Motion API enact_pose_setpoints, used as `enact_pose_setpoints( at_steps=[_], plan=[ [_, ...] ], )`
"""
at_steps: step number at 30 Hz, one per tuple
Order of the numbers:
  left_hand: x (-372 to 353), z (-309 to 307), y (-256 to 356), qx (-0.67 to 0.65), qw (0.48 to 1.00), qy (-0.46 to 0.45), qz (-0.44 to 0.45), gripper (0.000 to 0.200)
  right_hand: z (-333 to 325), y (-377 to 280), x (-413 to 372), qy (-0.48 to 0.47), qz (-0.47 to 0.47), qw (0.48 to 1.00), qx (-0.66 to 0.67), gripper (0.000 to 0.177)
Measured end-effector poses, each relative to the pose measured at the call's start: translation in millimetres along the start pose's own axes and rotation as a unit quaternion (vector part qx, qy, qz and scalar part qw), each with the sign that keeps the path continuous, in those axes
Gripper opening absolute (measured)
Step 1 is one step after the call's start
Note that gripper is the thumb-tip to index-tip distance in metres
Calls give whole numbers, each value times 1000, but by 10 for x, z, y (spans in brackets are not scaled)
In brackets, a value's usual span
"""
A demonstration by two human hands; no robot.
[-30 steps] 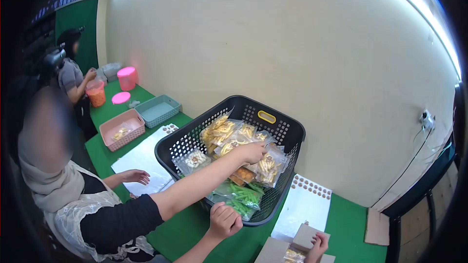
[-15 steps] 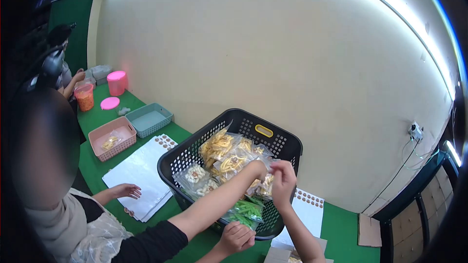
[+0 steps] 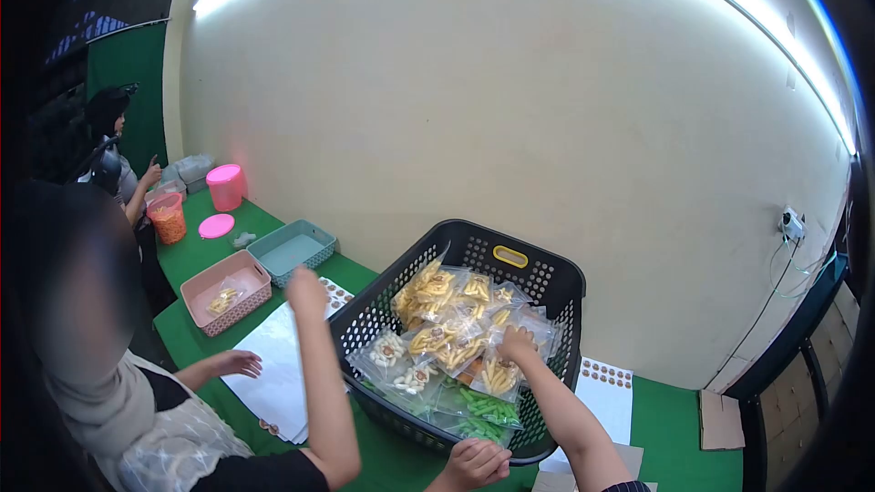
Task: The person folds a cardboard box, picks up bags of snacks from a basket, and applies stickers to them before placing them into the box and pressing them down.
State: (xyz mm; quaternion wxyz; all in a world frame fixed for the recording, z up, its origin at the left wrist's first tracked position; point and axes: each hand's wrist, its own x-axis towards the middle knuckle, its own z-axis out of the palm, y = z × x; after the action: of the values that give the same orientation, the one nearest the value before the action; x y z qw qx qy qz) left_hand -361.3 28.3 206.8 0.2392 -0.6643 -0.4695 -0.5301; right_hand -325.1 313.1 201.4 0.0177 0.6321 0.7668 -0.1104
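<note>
In the head view, a black perforated basket (image 3: 460, 230) with a yellow-edged handle slot holds several clear plastic snack packets. My right hand (image 3: 518, 344) reaches in from the right, fingers bent against the top of a packet of yellow sticks (image 3: 499, 376). By the near rim, my left hand (image 3: 478, 463) is closed; whatever its curled fingers hold, if anything, is hidden. Packets of white pieces (image 3: 387, 350) lie at the basket's left, and packets of green sticks (image 3: 492, 408) near its front. Some packets carry a round brown sticker.
A co-worker at left has one hand (image 3: 307, 292) raised over white sticker sheets (image 3: 269, 346) and the other (image 3: 235, 363) lower. Beyond stand a pink tray (image 3: 219, 310), a teal tray (image 3: 296, 241) and pink-lidded tubs (image 3: 225, 187). Another sticker sheet (image 3: 609, 396) lies right of the basket.
The co-worker's arm has withdrawn from the basket towards the left. My right hand, earlier raised close to the co-worker's hand, is now down among the packets. The whole view has shifted slightly.
</note>
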Motion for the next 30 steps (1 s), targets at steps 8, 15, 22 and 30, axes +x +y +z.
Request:
enact_pose_setpoints(
  at_steps=[8,15,22,30],
  plan=[
    [-46,129,-18,1,998,54,9,14,-118,-50,-9,26,-70,985,-157,76],
    [-77,122,-18,8,998,62,11,14,-753,266,-22,109,-132,947,271,30],
    [-40,92,10,-5,999,42,-2,8,-1555,569,-1724,227,-218,582,749,15],
    [0,4,85,-1,999,0,-36,8,-1066,1495,-2634,181,-142,574,786,13]
  ],
)
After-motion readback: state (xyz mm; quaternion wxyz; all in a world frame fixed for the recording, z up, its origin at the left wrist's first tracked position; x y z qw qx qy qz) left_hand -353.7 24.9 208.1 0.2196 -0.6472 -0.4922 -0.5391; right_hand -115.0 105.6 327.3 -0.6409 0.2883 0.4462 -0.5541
